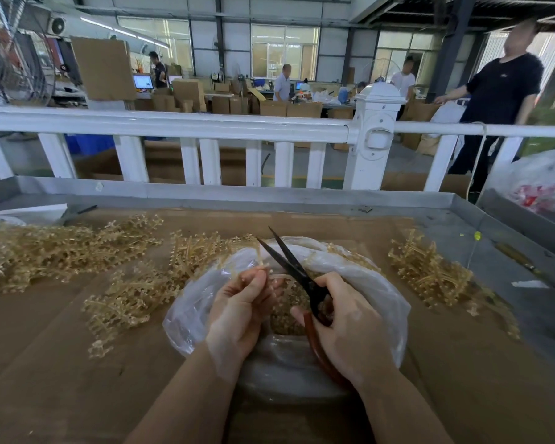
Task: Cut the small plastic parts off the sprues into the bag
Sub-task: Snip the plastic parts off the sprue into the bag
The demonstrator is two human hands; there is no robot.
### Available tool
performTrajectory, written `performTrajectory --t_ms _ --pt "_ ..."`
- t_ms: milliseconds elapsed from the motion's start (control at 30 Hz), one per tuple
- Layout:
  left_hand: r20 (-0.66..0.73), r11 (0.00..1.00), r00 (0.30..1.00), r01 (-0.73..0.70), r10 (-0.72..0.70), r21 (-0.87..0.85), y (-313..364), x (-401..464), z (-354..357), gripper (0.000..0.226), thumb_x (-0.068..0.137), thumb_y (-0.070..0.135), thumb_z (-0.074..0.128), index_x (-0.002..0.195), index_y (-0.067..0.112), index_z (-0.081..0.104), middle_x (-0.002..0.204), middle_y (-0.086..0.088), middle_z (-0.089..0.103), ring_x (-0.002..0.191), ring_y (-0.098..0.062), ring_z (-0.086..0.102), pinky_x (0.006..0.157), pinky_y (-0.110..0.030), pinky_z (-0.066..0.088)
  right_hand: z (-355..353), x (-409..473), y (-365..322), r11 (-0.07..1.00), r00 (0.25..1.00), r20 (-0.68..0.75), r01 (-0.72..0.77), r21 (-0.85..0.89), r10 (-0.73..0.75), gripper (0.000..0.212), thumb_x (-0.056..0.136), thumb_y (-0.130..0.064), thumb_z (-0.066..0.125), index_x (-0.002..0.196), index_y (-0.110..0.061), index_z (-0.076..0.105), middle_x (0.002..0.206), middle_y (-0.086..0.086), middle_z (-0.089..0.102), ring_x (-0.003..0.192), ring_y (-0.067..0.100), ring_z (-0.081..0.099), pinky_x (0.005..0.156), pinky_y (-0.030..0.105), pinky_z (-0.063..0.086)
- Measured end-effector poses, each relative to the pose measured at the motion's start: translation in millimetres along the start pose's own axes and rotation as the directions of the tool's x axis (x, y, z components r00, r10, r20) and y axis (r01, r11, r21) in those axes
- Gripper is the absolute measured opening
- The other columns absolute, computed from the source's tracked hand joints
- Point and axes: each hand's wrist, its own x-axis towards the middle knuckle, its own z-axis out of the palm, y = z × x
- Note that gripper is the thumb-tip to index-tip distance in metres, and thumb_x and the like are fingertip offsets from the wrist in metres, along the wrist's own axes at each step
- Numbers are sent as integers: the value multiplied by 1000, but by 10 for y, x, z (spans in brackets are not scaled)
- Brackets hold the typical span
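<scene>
Sprues (61, 251), translucent amber plastic, uncut: one large heap lies on the cardboard sheet (45, 347) to your left, with a second clump (132, 299) nearer you, just beside the bag.

Sprue in hand (263, 261): a single thin amber piece, pinched between the curled fingers and thumb of your left hand (241, 312), standing up over the bag's mouth and reaching to the scissor blades.

Scissors (292, 267): dark blades, reddish-brown handles. Your right hand (350, 322) grips the handles, fingers curled round them. Blades stand parted in a narrow V, tips pointing away from you, with the held sprue just beside the left blade.

Bag (375, 283): clear plastic, mouth rolled open, sitting on the cardboard directly under both hands. Cut parts (289, 318), small and amber, lie loose inside.

Stripped sprues (430, 270): a separate amber pile on the cardboard to your right, well apart from the left heap.

Work tray (494, 225): grey metal, raised rim, holding the cardboard sheet.

White railing (205, 126): runs across behind the tray.

Beyond the railing: cardboard boxes (302, 108) and several people standing, one in a dark shirt (500, 91) at far right.
</scene>
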Motion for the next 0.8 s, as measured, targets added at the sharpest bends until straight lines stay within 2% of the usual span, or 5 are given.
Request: performTrajectory --t_ms 233,467,633,733,800 --pt "-79 1000 997 -21 19 -21 0 5 -8 13 90 0 53 81 7 59 70 -7 66 60 -12 64 57 -22 56 34 -7 -36 995 995 73 78 -64 -73 38 77 -54 64 100 -25 55 90 -11 61 84 7 57 72 19 47" --pt "-69 998 997 -26 23 -48 1 -10 15 21 91 -3 50 75 9 55 60 -3 63 51 -9 62 52 -19 54 59 -6 -16 990 991 125 62 -127 -46 41 81 -56 60 107 -26 52 97 -8 60 92 11 56 78 26 49" --pt "27 1000 999 18 -18 -10 21 -50 46 14 90 -2 49 82 4 58 73 -10 68 65 -17 68 66 -28 58 55 4 -24 990 992 109 72 -124 -58 42 81 -55 60 108 -24 54 95 -5 61 90 14 57 76 28 51" --pt "64 999 997 38 -40 31 28 -88 70 13 90 -2 47 86 1 60 81 -14 68 75 -23 66 81 -38 54 61 6 -31 989 994 80 83 -120 -74 39 78 -48 68 105 -22 56 90 -5 63 84 14 59 72 27 51" --pt "63 998 997 41 -44 48 26 -97 71 14 91 -2 47 89 0 61 82 -14 67 76 -24 64 83 -37 52 61 5 -34 989 994 76 85 -118 -76 39 77 -46 71 104 -21 56 89 -5 63 83 14 59 71 26 50"
